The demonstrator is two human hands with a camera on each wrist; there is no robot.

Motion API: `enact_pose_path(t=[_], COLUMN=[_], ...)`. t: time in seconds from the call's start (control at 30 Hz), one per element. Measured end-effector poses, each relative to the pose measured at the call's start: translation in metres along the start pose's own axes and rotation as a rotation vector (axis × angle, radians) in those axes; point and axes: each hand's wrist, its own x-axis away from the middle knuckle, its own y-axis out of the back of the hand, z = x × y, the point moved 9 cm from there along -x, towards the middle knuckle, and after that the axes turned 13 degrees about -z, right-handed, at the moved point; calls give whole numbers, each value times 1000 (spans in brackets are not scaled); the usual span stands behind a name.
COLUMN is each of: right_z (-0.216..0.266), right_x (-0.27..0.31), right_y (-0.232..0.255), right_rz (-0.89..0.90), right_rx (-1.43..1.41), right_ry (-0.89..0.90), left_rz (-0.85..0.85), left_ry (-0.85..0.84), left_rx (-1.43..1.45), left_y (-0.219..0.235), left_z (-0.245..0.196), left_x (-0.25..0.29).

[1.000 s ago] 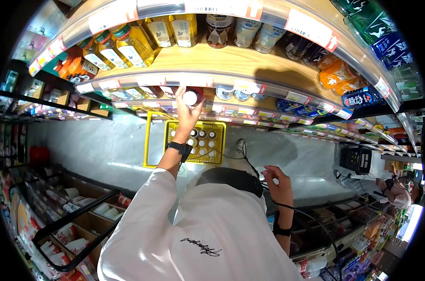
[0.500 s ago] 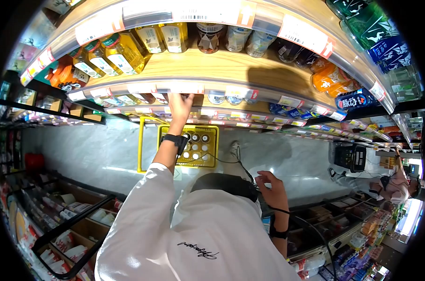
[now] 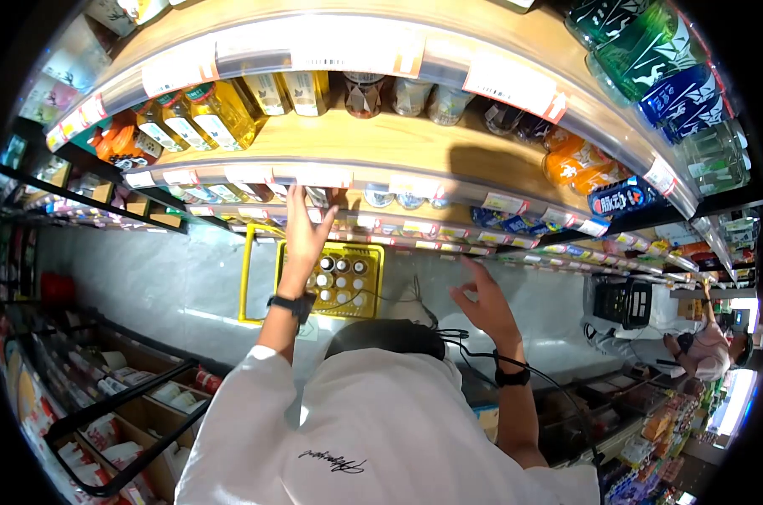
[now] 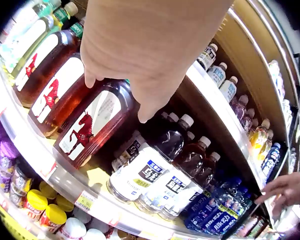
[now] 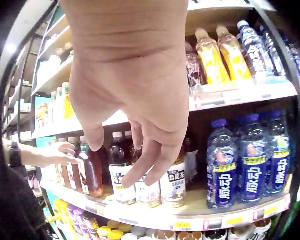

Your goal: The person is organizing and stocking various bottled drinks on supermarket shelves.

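My left hand (image 3: 304,240) reaches to a lower shelf, thumb spread from its nearly straight fingers. In the left wrist view these fingers straddle the top of a dark red bottle (image 4: 97,125) with a red horse on its white label; the hand hides its cap. Similar horse-label bottles (image 4: 52,95) stand beside it, and white-labelled dark drink bottles (image 4: 152,167) are to its other side. My right hand (image 3: 487,307) is raised before the shelves, fingers loosely bent, holding nothing. In the right wrist view it overlaps the white-labelled bottles.
A yellow basket (image 3: 373,313) with several capped bottles stands on the floor below my left hand. Blue-capped bottles (image 5: 252,160) fill the shelf farther right. A black basket (image 3: 621,303) and another person (image 3: 705,358) are in the aisle. Behind me runs a low display (image 3: 137,404).
A second ago my left hand held a white-capped bottle before the shelf edge; it then reached under the edge, and that bottle no longer shows there. My right hand has moved forward.
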Motion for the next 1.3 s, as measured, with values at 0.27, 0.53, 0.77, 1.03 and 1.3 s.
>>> enact_pose_path(t=[0.27, 0.53, 0.77, 1.03, 1.3], right_z=[-84, -150, -162, -86, -25], right_x=[-136, -196, -195, -140, -56], right_y=[-42, -68, -70, -25, -6], right_rz=[-77, -160, -53, -329, -302], right_rx=[-136, 365, 273, 35, -151], right_ry=[-230, 251, 210, 201, 82], left_rz=[282, 155, 285, 180, 539], left_ry=[530, 893, 792, 698, 393], left_rx=[168, -149, -143, -77, 177], left_y=[74, 138, 93, 90, 40], left_z=[49, 26, -33, -27, -46], left_x=[131, 225, 227, 187, 111])
